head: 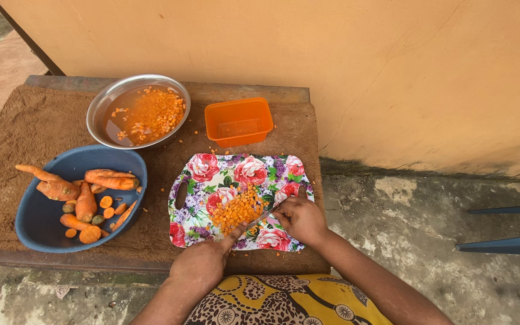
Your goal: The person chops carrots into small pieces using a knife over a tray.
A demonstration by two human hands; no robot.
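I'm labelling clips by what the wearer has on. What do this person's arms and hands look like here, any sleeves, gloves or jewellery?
Both forearms are bare as far as the frame shows, with no sleeves in view. The left hand and right hand wear no gloves, and no rings, bracelets or watch can be seen. At the bottom edge is a yellow garment patterned in brown and white.

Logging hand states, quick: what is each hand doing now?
Left hand: fingers on the diced carrot, holding nothing visible.
Right hand: closed on a knife.

Brown-mat-covered table (284,129); on it: steel bowl (99,108); blue bowl (43,219); orange tub (239,122); floral board (212,177).
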